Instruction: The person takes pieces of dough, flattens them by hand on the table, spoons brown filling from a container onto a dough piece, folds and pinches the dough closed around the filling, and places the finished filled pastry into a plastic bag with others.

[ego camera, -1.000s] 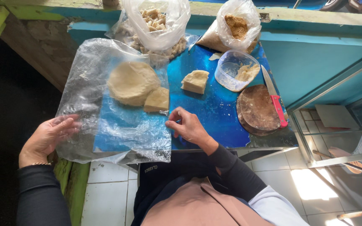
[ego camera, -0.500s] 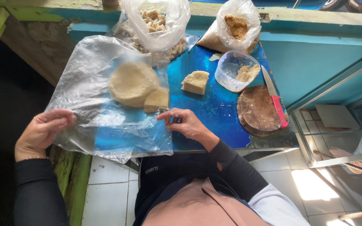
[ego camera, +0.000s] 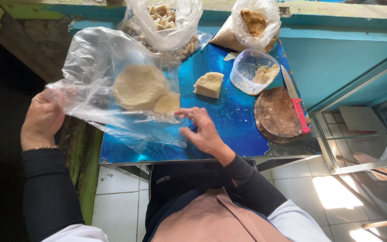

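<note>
My left hand [ego camera: 43, 118] grips the left edge of a large clear plastic bag [ego camera: 97, 62] and lifts it off the blue table [ego camera: 229, 121]. Inside the bag lie a round pale dough disc [ego camera: 139, 86] and a smaller pale piece [ego camera: 167, 103]. My right hand [ego camera: 202, 130] rests with fingers spread on the bag's lower right corner, against the table top. A pale wedge-shaped block [ego camera: 209, 84] lies on the table just beyond my right hand.
At the back stand a clear bag of pale sticks [ego camera: 166, 22] and a bag of brown crumbs [ego camera: 252, 24]. A clear tub [ego camera: 252, 71], a round wooden board [ego camera: 276, 114] and a red-handled knife [ego camera: 295, 101] lie at right. White floor tiles lie below.
My left hand has closed on the bag's left edge and raised it. The bag has shifted and folded upward, and my right hand has spread its fingers on the bag's corner.
</note>
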Demonstrator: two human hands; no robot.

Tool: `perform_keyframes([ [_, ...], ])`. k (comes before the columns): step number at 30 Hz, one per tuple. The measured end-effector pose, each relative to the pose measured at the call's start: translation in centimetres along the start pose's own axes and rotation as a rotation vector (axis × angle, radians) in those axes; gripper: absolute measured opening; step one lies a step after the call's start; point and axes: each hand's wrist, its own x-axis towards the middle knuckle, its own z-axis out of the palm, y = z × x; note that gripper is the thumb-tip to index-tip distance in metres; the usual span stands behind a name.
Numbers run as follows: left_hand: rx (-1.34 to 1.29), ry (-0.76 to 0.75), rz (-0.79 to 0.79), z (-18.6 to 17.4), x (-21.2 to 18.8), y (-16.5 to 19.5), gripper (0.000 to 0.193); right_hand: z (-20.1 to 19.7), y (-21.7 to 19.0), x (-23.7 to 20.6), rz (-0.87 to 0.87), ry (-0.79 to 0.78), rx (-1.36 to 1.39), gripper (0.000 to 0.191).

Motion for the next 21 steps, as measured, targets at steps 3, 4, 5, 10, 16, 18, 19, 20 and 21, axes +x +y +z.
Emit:
perform_keyframes([
  [3,0.133,0.016,-0.073,-0.6,-1.8,0.4,0.022,-0.1,-1.1,-0.5,0.17,-0.13,0.081,0.079],
  [4,0.177,0.023,-0.097,-1.0,-2.5,0.5,0.027,0.0,-1.3,-0.6,0.283,-0.188,0.121,0.086],
  [5,0.323,0.075,-0.201,-1.2,-3.2,0.4,0.027,0.2,-1.4,-0.7,0.272,-0.198,0.115,0.081],
  [10,0.897,0.192,-0.43,-1.5,-4.6,-0.5,0.028,0.9,-0.8,-0.4,0.06,-0.154,-0.008,0.061],
  [16,0.881,0.092,0.231,-1.1,-3.6,0.3,0.004,0.0,-0.1,0.6,-0.355,0.082,-0.624,0.022],
  [18,1.105,0.161,0.317,-0.9,-2.9,0.1,0.009,0.1,-0.3,0.6,-0.399,0.104,-0.762,0.018],
  [19,1.216,0.192,0.356,-0.9,-2.6,-0.3,0.011,0.3,-0.4,0.5,-0.416,0.113,-0.83,0.017],
  [20,1.223,0.258,0.409,-0.9,-2.3,-1.0,0.013,0.6,-0.5,0.2,-0.425,0.07,-0.85,0.016],
  [21,1.228,0.329,0.468,-0.8,-1.7,-1.9,0.014,1.1,-0.6,0.0,-0.439,0.031,-0.872,0.015],
])
